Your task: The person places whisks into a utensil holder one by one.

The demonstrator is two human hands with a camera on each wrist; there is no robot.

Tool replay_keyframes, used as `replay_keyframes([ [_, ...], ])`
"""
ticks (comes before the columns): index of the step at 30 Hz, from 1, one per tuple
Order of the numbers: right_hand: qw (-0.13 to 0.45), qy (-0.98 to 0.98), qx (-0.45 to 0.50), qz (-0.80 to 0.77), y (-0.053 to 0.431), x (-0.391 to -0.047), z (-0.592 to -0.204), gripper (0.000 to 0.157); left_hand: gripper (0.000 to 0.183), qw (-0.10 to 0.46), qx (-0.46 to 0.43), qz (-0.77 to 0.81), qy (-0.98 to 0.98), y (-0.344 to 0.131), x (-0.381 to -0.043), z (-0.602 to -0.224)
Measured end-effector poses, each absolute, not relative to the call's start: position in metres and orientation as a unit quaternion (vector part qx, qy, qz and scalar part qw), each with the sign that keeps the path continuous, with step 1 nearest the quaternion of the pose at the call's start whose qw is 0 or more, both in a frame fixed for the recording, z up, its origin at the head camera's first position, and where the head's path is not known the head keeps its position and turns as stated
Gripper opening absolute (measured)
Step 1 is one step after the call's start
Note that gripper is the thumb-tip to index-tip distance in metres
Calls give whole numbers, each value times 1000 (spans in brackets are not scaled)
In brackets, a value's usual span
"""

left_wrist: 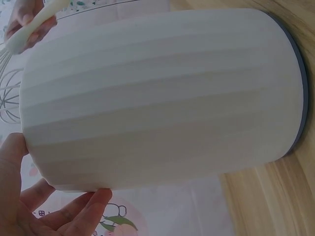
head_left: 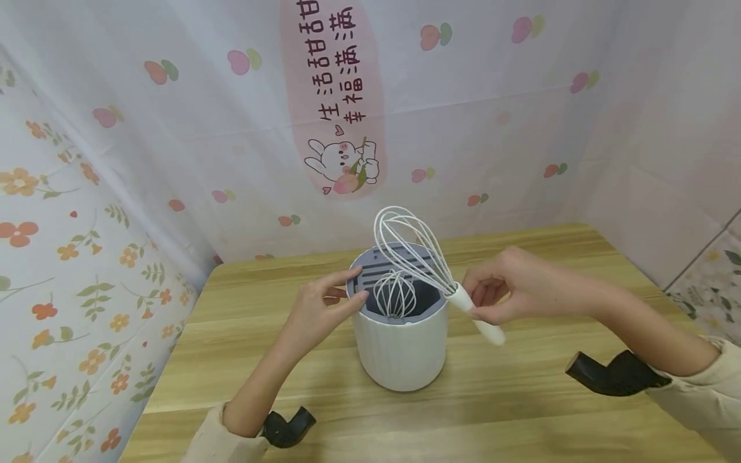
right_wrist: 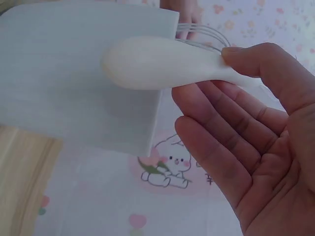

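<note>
A white utensil holder (head_left: 399,354) with a grey slotted insert (head_left: 382,267) stands upright on the table. My left hand (head_left: 327,305) grips its upper left rim, thumb on the near edge and fingers farther round. In the left wrist view, the fingertips (left_wrist: 101,196) touch the ribbed side. Inside the opening is a smaller wire whisk (head_left: 395,294), its lower part hidden by the holder. My right hand (head_left: 515,286) pinches the white handle (head_left: 463,301) of a larger whisk (head_left: 413,247), tilted with its wire loops over the opening. The right wrist view shows the handle's rounded end (right_wrist: 130,64) beyond the thumb.
The wooden table (head_left: 260,386) runs to a white printed curtain (head_left: 463,128) behind the holder. A floral cloth (head_left: 87,289) hangs on the left. Dark curved pieces (head_left: 616,374) sit at both wrists.
</note>
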State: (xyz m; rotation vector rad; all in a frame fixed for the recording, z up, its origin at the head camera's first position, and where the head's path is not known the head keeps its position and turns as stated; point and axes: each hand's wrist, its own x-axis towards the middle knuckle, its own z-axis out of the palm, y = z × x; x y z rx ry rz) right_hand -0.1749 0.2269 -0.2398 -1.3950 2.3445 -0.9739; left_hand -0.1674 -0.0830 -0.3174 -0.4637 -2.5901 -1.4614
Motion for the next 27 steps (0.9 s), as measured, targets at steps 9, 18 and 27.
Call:
replay_keyframes([
  [9, 141, 807, -469, -331, 197, -199, -216, 9, 41, 70, -156, -489, -856, -83, -167, -318],
  [18, 136, 808, -480, -313, 178, -222, -206, 9, 42, 74, -161, -490, -853, -83, -167, -317],
  [27, 206, 813, -450, -306, 172, -237, -215, 28, 40, 65, -154, -493, -854, -83, -168, -319],
])
